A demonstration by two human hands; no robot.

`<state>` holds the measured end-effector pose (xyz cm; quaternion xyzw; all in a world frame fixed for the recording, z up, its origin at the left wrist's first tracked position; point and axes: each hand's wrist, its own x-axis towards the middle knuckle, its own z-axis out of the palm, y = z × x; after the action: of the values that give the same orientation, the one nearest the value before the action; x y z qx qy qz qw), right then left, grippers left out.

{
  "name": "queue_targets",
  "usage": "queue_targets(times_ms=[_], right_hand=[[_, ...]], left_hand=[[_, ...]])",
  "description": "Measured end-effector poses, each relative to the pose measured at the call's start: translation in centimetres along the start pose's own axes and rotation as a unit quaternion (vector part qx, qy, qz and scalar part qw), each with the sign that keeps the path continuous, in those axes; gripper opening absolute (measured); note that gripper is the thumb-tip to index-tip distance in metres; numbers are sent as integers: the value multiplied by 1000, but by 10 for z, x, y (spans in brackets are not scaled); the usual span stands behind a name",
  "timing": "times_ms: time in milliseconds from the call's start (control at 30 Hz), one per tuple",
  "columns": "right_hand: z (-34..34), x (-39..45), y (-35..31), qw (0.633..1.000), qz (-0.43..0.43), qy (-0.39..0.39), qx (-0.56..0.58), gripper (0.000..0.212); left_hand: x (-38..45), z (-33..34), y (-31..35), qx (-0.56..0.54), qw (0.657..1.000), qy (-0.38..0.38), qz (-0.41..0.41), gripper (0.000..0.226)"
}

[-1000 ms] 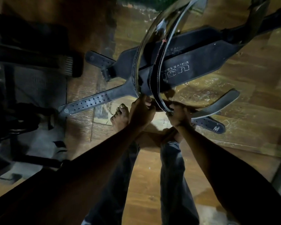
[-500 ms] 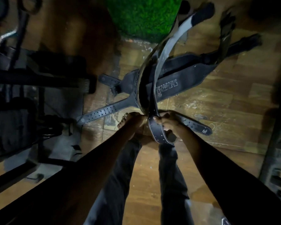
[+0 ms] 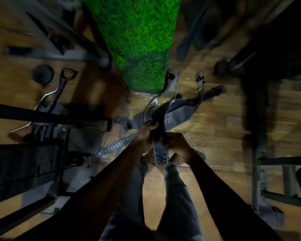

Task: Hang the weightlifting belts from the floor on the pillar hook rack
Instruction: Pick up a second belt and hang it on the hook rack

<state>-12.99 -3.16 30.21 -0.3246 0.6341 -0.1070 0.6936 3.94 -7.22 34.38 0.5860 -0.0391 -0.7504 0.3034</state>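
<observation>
Both my hands hold a black leather weightlifting belt [image 3: 159, 154] in front of my legs; its stitched, hole-punched tail hangs down between them. My left hand [image 3: 146, 136] grips the belt near its upper part, and my right hand [image 3: 177, 145] grips it just to the right. The belt's shiny loop [image 3: 150, 105] curves up toward the base of the green turf-covered pillar [image 3: 139, 40]. A second black belt [image 3: 177, 112] with white lettering lies flat on the wooden floor beneath, its perforated strap [image 3: 115, 148] pointing left. No hook rack is visible.
Dark gym machine frames and a bench [image 3: 42, 119] crowd the left. A curved bar handle [image 3: 54, 94] and a round weight [image 3: 43, 73] lie on the floor at left. Metal rack legs [image 3: 261, 171] stand on the right. Another dark strap [image 3: 186, 42] hangs right of the pillar.
My view has tilted up, bringing the green pillar into sight. My hands have drawn together on the held belt and lifted it higher off the floor belt.
</observation>
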Motion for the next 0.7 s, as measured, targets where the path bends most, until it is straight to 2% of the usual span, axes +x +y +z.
queue_targets(times_ms=[167,200,300,333,400,467,500,600,633,700], right_hand=[[5,-104,-51,995,-49,46,72,7],[5,-116,-57,991,-56,55,105,19],[2,-149,-83,975,-25,63,213,55],[0,-154,-94,970,-21,76,228,61],[-7,-149,-117,964,-32,78,252,64],[-3,-147,-148,955,-66,48,285,54],[0,-142,-163,957,-78,42,277,46],[18,-134,-186,968,-71,31,238,45],[23,-133,-188,973,-70,15,218,49],[36,-140,-198,983,-75,1,170,60]], left_hand=[[-54,30,15,67,996,-61,10,16],[-57,33,16,90,993,-70,17,21],[-64,39,19,107,991,-71,44,73],[-64,38,19,94,990,-92,58,78],[-68,34,18,85,986,-123,78,86],[-105,32,31,91,981,-149,86,95],[-116,29,36,95,979,-157,88,86],[-154,23,58,82,982,-149,86,32],[-163,21,62,61,985,-136,86,23],[-187,20,67,7,989,-103,105,23]])
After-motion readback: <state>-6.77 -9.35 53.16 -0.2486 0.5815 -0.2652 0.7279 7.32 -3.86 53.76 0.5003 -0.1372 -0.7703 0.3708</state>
